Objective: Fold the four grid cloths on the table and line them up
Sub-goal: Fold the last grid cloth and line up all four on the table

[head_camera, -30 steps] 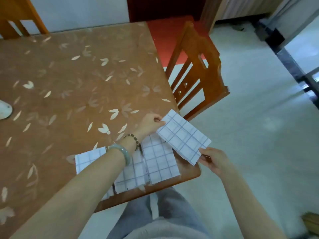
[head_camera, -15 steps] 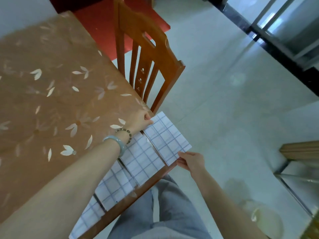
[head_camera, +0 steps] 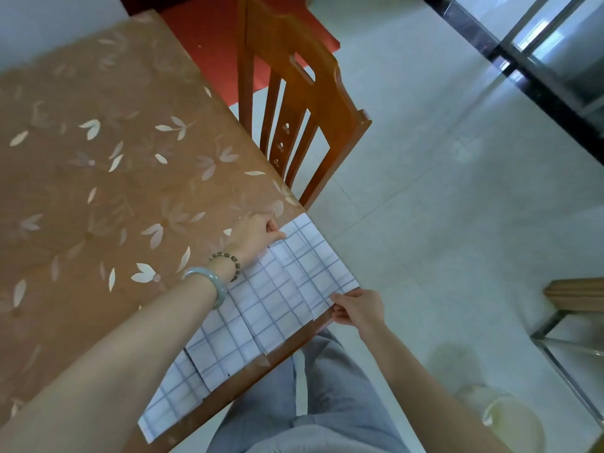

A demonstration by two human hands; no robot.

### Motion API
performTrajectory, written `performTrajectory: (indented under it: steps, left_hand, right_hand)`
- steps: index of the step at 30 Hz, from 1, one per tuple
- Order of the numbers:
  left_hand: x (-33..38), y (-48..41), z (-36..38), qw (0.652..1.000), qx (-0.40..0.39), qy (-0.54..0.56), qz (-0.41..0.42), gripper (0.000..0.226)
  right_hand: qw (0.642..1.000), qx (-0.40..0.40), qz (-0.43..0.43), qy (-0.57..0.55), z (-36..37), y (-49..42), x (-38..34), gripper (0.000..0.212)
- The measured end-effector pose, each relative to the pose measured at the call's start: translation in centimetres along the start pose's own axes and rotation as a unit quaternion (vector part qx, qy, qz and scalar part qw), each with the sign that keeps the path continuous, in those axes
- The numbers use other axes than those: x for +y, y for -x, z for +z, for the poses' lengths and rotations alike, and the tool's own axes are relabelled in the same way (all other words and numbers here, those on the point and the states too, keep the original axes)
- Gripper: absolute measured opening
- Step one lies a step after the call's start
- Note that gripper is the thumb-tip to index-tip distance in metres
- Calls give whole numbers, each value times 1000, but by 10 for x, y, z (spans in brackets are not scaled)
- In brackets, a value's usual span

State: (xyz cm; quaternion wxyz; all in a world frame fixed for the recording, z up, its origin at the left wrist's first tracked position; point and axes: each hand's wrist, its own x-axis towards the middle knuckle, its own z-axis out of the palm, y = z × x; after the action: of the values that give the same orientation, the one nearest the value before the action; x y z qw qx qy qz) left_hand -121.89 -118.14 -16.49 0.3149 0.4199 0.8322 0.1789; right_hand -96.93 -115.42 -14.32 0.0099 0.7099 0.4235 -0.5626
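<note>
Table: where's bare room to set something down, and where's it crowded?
Free: the wide floral table top beyond the row of grid cloths, left of the chair. Crowded: the near edge, where the cloths lie side by side, the left hand and right hand gripping the end cloth at the corner.

1. Open tabletop fills the left and upper left of the frame, so the table gives free passage there.
2. A wooden chair stands in the upper centre, its back just beside the table's right edge, barring that side.
3. A row of 4 grid cloths covers the table's near edge from lower left to centre.
4. The left forearm crosses that row's far side. The left hand and right hand pinch the rightmost cloth, closing off the table corner.
5. Open floor spans the right of the frame, up to a metal-legged stand at the right edge.
</note>
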Motion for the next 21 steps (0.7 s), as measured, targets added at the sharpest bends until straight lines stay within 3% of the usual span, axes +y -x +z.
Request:
performTrajectory:
  steps: [6, 12, 15, 17, 19, 21]
  left_hand:
    - [-2, 11, -3, 998, 51, 22, 12, 26]
    - [-12, 23, -2, 996, 88, 10, 26, 45]
    - [-28, 46, -8, 990, 135, -17, 20, 45]
    - [-43, 70, -11, 982, 185, -20, 12, 44]
    - [-59, 101, -10, 973, 229, -32, -13, 52]
    - [-78, 136, -7, 963, 260, -40, -55, 57]
  right_hand:
    - [1000, 13, 7, -12, -6, -3, -2, 14]
    - [992, -5, -21, 122, -18, -3, -11, 36]
    - [969, 34, -120, 212, -22, 2, -19, 41]
    - [935, 62, -223, 270, -17, 9, -24, 40]
    - [888, 61, -346, 298, -1, 17, -28, 28]
    - [818, 44, -467, 333, 23, 25, -28, 12]
